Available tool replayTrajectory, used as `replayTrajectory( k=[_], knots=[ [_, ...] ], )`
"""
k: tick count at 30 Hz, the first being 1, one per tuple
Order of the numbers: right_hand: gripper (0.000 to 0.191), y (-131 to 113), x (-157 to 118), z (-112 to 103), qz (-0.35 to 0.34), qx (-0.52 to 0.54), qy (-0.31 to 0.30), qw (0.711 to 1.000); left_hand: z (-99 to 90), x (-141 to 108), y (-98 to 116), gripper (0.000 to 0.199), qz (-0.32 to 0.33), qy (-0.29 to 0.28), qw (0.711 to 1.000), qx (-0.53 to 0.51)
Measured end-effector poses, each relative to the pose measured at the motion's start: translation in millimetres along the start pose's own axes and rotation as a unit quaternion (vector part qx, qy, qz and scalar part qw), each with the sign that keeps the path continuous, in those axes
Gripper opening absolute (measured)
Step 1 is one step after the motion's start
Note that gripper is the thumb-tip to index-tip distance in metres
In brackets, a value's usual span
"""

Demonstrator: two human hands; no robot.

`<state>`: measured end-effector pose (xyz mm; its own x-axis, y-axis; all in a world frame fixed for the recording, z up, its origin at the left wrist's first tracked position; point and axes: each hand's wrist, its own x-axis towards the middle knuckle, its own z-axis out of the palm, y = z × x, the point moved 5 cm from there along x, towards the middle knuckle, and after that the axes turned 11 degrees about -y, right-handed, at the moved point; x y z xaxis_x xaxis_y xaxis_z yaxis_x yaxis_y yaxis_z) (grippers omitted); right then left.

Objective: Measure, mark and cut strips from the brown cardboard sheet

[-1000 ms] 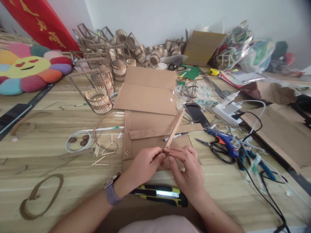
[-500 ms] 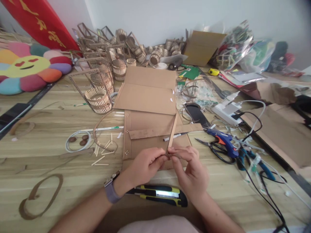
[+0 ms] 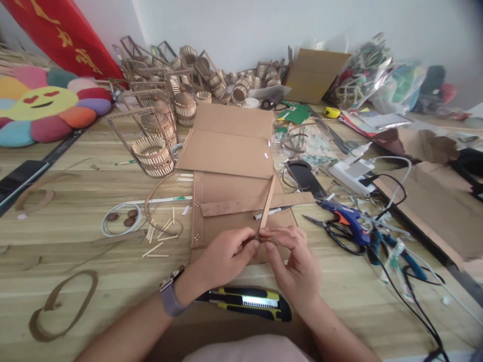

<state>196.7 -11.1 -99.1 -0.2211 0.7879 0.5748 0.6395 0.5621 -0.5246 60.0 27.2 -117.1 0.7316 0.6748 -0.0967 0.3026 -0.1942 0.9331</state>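
A narrow brown cardboard strip (image 3: 267, 203) rises from between my two hands, its lower end pinched by the fingertips. My left hand (image 3: 227, 255) has thumb and index pressed together at that end. Opposite it, my right hand (image 3: 293, 261) pinches the same end, which looks bent or rolled; the fingers hide its exact shape. Under the hands lies a cardboard sheet (image 3: 234, 187) with a wider brown strip (image 3: 222, 206) and a pen (image 3: 267, 214) on it. A yellow-and-black utility knife (image 3: 252, 303) rests on the table just below my wrists.
Right of the hands are scissors (image 3: 339, 237), a blue glue gun (image 3: 347, 221) with cables and a power strip (image 3: 352, 173). Short wooden sticks (image 3: 153, 249) and a white ring (image 3: 121, 219) lie left. Small stick baskets (image 3: 153, 156) stand at the back left.
Both hands have shifted very slightly left, with the pinched end of the strip between them. Everything else stays where it was.
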Motion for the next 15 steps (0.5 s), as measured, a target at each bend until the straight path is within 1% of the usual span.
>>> replayTrajectory(
  k=[2, 6, 8, 11, 13, 15],
  knots=[
    [0.015, -5, 2, 0, -0.028, -0.032, -0.003, 0.999, 1.7, -1, 0, 0.022, -0.014, -0.004, 0.998, -0.053],
    [0.019, -11, 2, 1, -0.063, -0.079, -0.001, 0.995, 5.2, 0, -7, 0.019, -0.051, 0.005, 0.993, -0.106],
    [0.021, -12, 2, 3, -0.07, -0.089, -0.005, 0.994, 8.2, 1, -13, 0.019, -0.067, 0.009, 0.984, -0.167],
    [0.022, -13, 1, 6, -0.081, -0.094, -0.008, 0.992, 12.8, 3, -19, 0.019, -0.078, 0.019, 0.962, -0.261],
    [0.022, -14, 0, 7, -0.086, -0.099, -0.01, 0.991, 14.3, 3, -21, 0.02, -0.083, 0.033, 0.955, -0.283],
    [0.02, -13, 0, 8, -0.082, -0.101, -0.011, 0.991, 14.4, 3, -20, 0.022, -0.08, 0.04, 0.956, -0.281]
  ],
)
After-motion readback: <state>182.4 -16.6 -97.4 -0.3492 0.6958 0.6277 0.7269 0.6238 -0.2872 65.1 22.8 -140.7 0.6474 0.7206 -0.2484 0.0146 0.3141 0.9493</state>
